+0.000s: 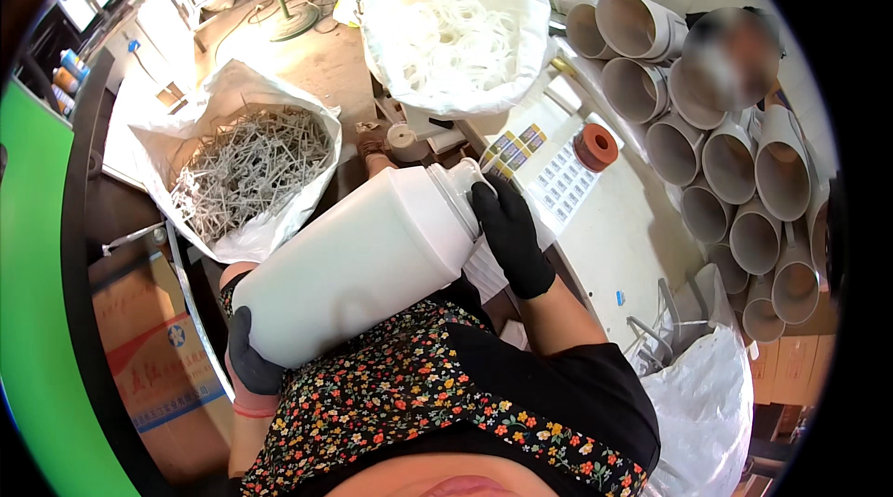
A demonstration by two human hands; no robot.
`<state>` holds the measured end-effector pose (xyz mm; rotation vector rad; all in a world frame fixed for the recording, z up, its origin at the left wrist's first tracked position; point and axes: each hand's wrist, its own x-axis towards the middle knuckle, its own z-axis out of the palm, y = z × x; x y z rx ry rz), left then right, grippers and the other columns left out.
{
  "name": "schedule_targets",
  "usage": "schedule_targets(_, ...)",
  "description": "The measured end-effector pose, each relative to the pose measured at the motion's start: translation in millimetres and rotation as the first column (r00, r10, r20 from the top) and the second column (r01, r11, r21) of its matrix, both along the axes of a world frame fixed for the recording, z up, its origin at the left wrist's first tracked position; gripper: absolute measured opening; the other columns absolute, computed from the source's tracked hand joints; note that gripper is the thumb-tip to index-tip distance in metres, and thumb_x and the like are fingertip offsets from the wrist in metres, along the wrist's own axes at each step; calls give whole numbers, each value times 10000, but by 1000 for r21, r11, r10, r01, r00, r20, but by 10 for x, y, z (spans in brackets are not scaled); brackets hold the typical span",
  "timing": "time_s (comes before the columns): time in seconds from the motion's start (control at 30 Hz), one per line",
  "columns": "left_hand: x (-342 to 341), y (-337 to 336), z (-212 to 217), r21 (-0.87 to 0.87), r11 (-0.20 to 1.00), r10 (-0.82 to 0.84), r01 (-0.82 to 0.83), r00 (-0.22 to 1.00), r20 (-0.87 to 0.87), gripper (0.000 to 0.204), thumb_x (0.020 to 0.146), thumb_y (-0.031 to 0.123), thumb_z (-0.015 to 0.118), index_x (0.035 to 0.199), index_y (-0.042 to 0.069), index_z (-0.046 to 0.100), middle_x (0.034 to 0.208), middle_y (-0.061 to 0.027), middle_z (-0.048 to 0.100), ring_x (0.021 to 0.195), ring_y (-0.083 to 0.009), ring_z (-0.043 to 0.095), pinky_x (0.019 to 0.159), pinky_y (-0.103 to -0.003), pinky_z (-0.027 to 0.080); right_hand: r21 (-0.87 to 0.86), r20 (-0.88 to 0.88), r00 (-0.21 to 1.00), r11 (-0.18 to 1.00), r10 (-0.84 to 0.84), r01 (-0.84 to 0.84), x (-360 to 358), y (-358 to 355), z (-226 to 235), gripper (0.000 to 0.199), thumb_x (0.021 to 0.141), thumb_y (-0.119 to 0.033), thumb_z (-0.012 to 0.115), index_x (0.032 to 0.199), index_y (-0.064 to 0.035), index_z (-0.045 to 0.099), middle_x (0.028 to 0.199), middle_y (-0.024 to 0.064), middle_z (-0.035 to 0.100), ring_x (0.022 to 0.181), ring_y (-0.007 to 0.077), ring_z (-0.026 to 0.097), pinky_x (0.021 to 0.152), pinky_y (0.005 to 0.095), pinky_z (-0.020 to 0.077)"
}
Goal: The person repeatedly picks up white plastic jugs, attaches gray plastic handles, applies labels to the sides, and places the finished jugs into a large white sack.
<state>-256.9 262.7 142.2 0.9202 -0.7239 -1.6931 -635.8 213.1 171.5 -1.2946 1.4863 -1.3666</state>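
Observation:
A large pale grey plastic flask body (344,265) lies tilted across my lap, its neck (454,183) pointing up and to the right. My left hand (253,353), in a dark glove, cups the rounded bottom end. In a black glove, my right hand (510,237) has its fingers curled on the rim of the neck. A whitish ring-like edge (476,172) shows at the mouth beside these fingers; I cannot tell whether it is a separate piece.
Ahead stands a white sack of translucent rings (456,41); left is a sack of thin metallic-looking pieces (246,172). A table (642,255) at right bears sticker sheets (565,185) and a red-brown tape roll (595,146). Grey tubes (730,167) are stacked beyond.

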Motion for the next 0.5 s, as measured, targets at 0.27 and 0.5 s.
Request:
schedule_targets(0.27,91,182,-122,-155,966,-76,208,797,600,482,1033,308,314,1364,-28,408,1351,-157,496,1210,-235,515,1009,-375,436,108,265,933,954,243,-279,-2,174,-208,297,960,-276,532,978,-4,650,906,3,618,811,83,536,719,300,461)
schedule_targets(0.5,567,-649,-46,-688,681,710,253,2,704,379,1009,161,371,1338,-9,449,1355,-148,477,1225,-228,483,1038,-349,382,-481,-142,954,824,264,-300,527,-565,485,274,892,-133,560,1102,38,603,1109,161,531,1075,301,505,951,358,396)
